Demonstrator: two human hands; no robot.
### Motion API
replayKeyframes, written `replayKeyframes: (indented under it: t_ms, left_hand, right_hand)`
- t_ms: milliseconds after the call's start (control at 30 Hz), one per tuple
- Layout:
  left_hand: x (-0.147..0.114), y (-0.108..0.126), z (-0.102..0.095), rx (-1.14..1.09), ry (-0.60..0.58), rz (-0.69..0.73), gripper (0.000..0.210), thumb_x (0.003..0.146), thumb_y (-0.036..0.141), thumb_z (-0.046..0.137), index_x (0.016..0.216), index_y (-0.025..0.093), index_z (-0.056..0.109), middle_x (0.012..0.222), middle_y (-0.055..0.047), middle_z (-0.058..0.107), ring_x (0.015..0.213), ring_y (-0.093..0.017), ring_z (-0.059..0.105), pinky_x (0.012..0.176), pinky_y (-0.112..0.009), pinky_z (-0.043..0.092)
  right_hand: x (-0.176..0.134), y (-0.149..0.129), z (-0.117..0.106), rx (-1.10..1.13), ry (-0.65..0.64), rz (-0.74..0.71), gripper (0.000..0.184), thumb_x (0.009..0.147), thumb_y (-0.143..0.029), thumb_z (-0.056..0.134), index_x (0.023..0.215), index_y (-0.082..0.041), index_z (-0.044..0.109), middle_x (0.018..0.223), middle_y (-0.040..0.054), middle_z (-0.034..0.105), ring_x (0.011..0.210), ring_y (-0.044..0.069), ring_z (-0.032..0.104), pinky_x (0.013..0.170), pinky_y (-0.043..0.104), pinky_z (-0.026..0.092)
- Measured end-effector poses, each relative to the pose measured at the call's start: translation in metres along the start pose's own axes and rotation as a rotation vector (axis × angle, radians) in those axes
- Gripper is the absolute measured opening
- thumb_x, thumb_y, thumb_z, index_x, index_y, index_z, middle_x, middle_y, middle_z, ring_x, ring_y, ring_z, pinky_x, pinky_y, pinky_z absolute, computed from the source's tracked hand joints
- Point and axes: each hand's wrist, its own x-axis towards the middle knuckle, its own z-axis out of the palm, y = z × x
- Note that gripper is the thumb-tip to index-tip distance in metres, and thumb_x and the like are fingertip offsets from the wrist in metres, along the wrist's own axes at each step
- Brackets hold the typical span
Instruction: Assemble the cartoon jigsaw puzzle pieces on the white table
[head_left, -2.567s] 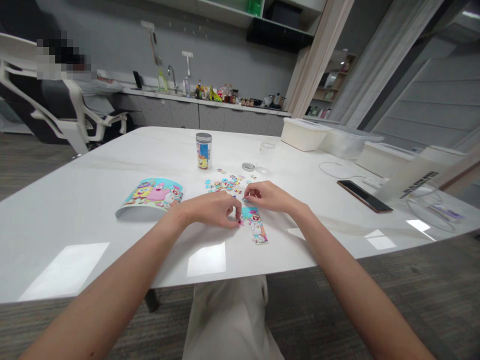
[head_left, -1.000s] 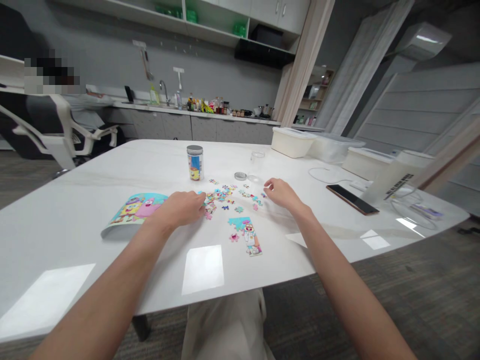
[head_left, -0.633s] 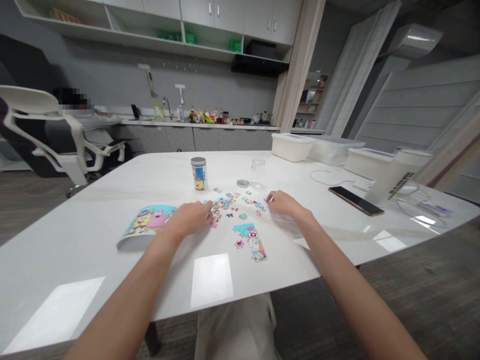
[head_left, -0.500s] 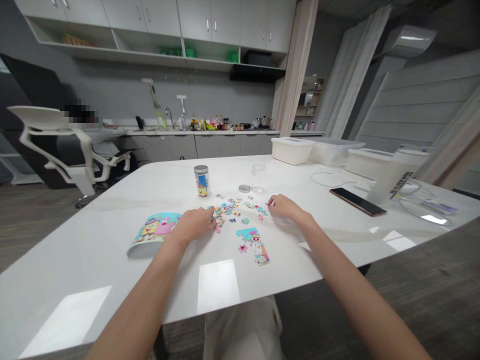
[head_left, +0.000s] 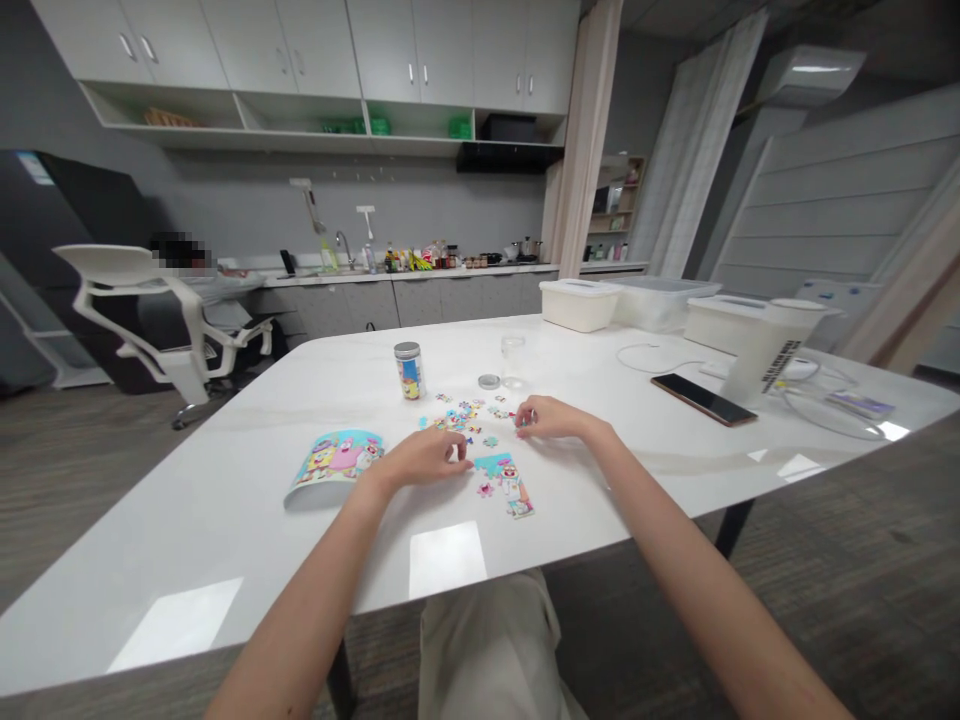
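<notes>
My left hand point(head_left: 427, 457) hovers just left of a partly joined jigsaw puzzle point(head_left: 514, 485), its thumb and forefinger apart with nothing visible between them. A loose pink puzzle piece point(head_left: 486, 490) lies in the puzzle's inner corner. At the right side of the scattered puzzle pieces point(head_left: 461, 415), my right hand point(head_left: 553, 416) has its fingers bent down, closed at a small puzzle piece that they mostly hide. Left of my left wrist lies a curved picture sheet point(head_left: 330, 465) with the cartoon figures, its right edge partly behind my hand.
Behind the pieces stand a lidded picture jar point(head_left: 409, 372), a clear jar point(head_left: 513, 362) and a loose metal lid point(head_left: 489, 382). To the right are a phone point(head_left: 703, 400), a white tumbler point(head_left: 772, 350), cables and plastic boxes point(head_left: 577, 305). A person sits in a chair point(head_left: 127, 300) far left.
My left hand has moved right from the loose pieces toward the joined puzzle, and its fingers have parted. My right hand has shifted slightly left, closer to the pieces. The view has turned slightly.
</notes>
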Motion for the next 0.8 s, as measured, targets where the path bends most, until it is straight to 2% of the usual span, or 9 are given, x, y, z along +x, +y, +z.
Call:
replayKeyframes:
  t_ms: [200, 400, 633, 800]
  left_hand:
    - [0.001, 0.009, 0.002, -0.217, -0.11, 0.095, 0.037, 0.069, 0.051, 0.066, 0.084, 0.017, 0.066, 0.056, 0.006, 0.046, 0.054, -0.01, 0.045, 0.057, -0.023, 0.034]
    - [0.001, 0.016, -0.001, -0.252, -0.163, 0.098, 0.034, 0.069, 0.046, 0.067, 0.088, 0.017, 0.068, 0.054, 0.007, 0.042, 0.053, -0.009, 0.042, 0.057, -0.023, 0.033]
    - [0.001, 0.018, -0.001, -0.261, -0.166, 0.104, 0.029, 0.07, 0.041, 0.064, 0.086, 0.017, 0.068, 0.053, 0.007, 0.041, 0.051, -0.009, 0.04, 0.055, -0.023, 0.033]
    - [0.0, 0.014, 0.0, -0.233, -0.185, 0.103, 0.025, 0.069, 0.035, 0.062, 0.086, 0.018, 0.067, 0.054, 0.006, 0.043, 0.051, -0.009, 0.043, 0.055, -0.022, 0.034]
  right_hand:
    - [-0.001, 0.001, 0.001, 0.057, -0.028, -0.007, 0.024, 0.071, -0.026, 0.067, 0.091, -0.015, 0.069, 0.09, 0.0073, 0.066, 0.076, 0.017, 0.059, 0.068, 0.027, 0.044]
    - [-0.001, 0.001, 0.003, 0.101, -0.025, 0.003, 0.024, 0.068, -0.02, 0.065, 0.091, -0.014, 0.066, 0.088, 0.0069, 0.067, 0.075, 0.016, 0.059, 0.067, 0.026, 0.043]
    - [-0.001, -0.009, 0.001, 0.282, -0.021, -0.148, 0.011, 0.071, -0.019, 0.062, 0.081, -0.014, 0.064, 0.08, 0.004, 0.067, 0.074, 0.015, 0.06, 0.069, 0.027, 0.045]
    - [-0.002, -0.025, 0.0, 0.479, -0.163, -0.261, 0.026, 0.073, -0.022, 0.065, 0.098, -0.014, 0.064, 0.08, 0.0031, 0.067, 0.074, 0.014, 0.061, 0.068, 0.025, 0.045]
